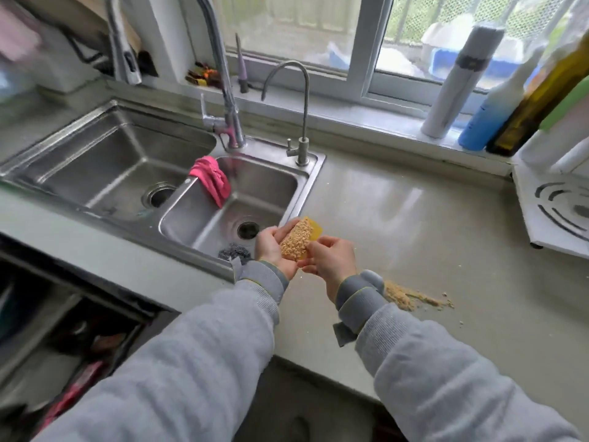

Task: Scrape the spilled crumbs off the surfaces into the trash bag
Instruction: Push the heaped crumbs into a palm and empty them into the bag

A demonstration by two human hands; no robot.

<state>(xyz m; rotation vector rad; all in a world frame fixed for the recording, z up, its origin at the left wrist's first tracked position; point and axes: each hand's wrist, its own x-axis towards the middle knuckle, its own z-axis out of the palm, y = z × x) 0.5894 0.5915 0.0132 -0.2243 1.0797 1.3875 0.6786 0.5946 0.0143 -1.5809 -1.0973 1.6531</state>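
I judge half done; both hands [306, 250] grip scraper [314, 231] heaped with crumbs [296, 239]; pile [404, 296] left on table [414, 224], lower right; bag unseen.

I see both hands meeting over the countertop [398, 224] just right of the double sink [134, 161]. My left hand [271, 250] cups under a yellow scraper [314, 229] piled with tan crumbs [296, 239], and my right hand [331, 258] pinches its near edge. A second crumb pile [404, 296] lies on the counter beside my right wrist. A pink cloth [212, 180] hangs over the sink divider, and a dark scouring pad [231, 252] sits in the right basin.
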